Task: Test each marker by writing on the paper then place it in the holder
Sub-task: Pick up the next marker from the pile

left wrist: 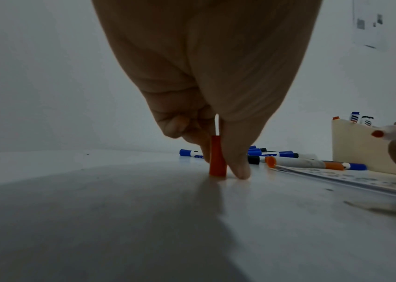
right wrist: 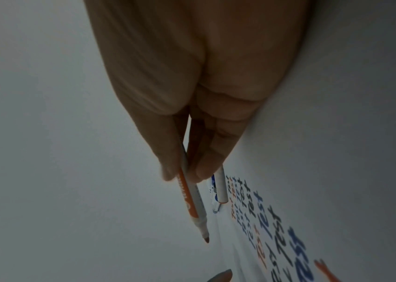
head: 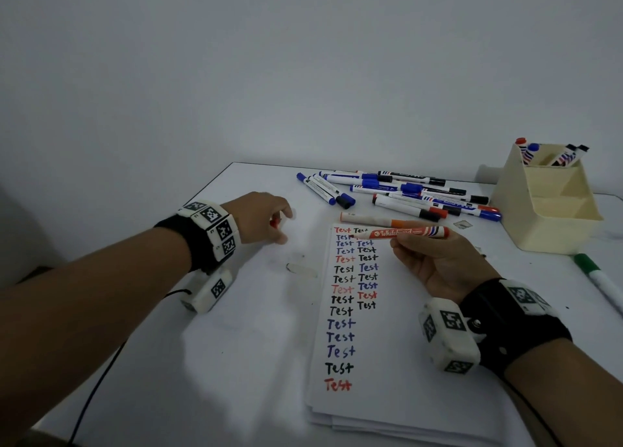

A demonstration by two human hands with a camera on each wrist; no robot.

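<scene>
Orange cap (left wrist: 217,156) stands pinched under left hand (head: 261,217); right hand (head: 435,261) grips uncapped marker (head: 409,233), whose tip risks smudging paper (head: 381,362) below

The uncapped marker (head: 408,233) is orange with white lettering; its cap (left wrist: 217,155) is orange; the holder (head: 546,210) is cream; the paper (head: 387,345) is white with red, blue and black words.

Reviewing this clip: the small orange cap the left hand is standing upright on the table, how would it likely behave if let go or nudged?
The orange cap is tall and narrow on a small base, so it would probably tip at a light nudge. Being round, it would likely roll once down on the smooth table. It looks small, probably light: the left hand holds it with fingertips alone.
</scene>
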